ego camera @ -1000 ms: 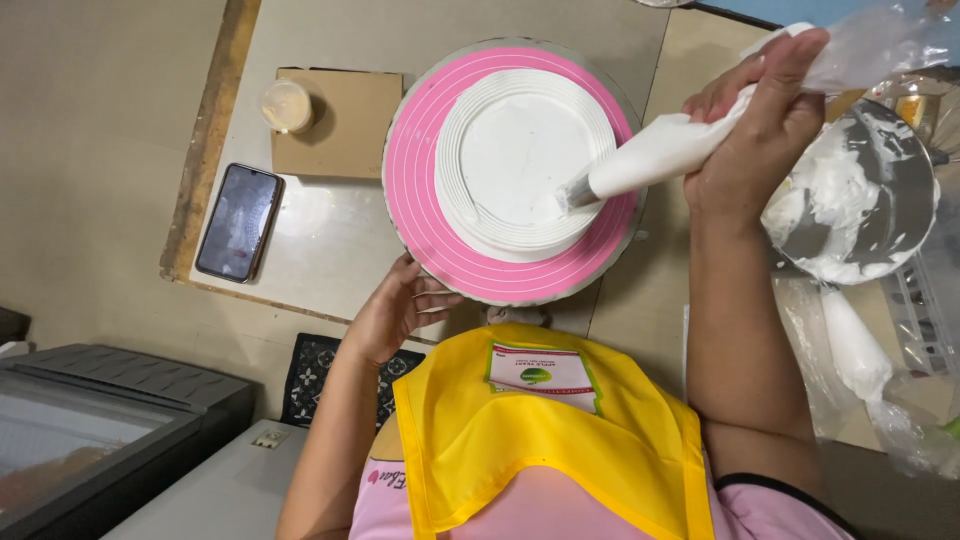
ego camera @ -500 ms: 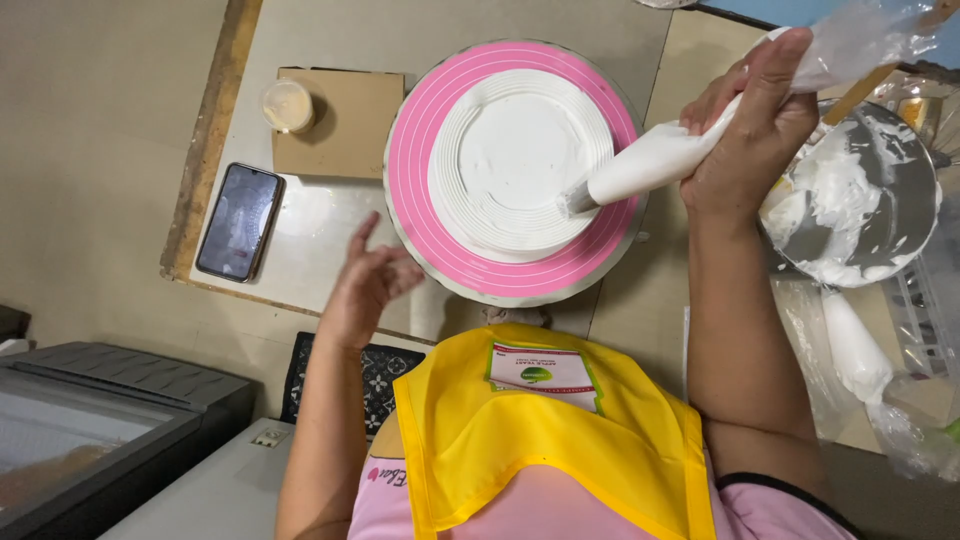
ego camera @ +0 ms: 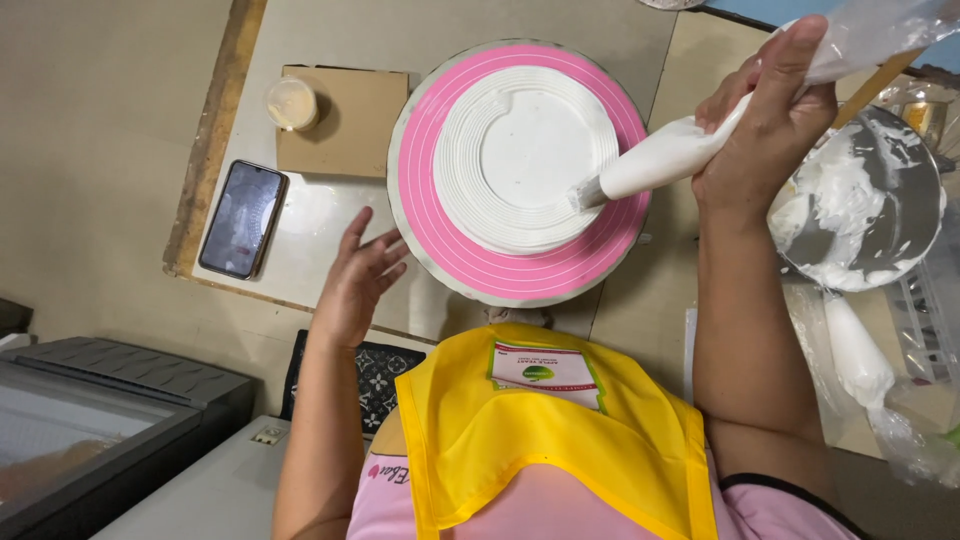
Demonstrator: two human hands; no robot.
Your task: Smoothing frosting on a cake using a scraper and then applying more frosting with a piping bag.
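- Now the right hand (ego camera: 765,130) has its fingers wrapped tight round a piping bag (ego camera: 690,150) of white cream, the nozzle touching the cake's (ego camera: 525,155) right edge.
- White-iced cake sits centred on a pink turntable (ego camera: 440,240) on the desk (ego camera: 330,215).
- Left hand (ego camera: 355,285) hovers just beside the turntable's left rim, fingers loosely spread (holding nothing).
- Nearby: phone (ego camera: 240,218), cardboard square (ego camera: 355,130), a cream-smeared metal bowl (ego camera: 905,215) at right.

Dark phone (ego camera: 242,219) screen-up at table's left edge; flat brown cardboard box (ego camera: 345,121) beside it (small lidded cup (ego camera: 292,103) on top); white-pink-green label (ego camera: 543,372) on yellow apron (ego camera: 540,440).
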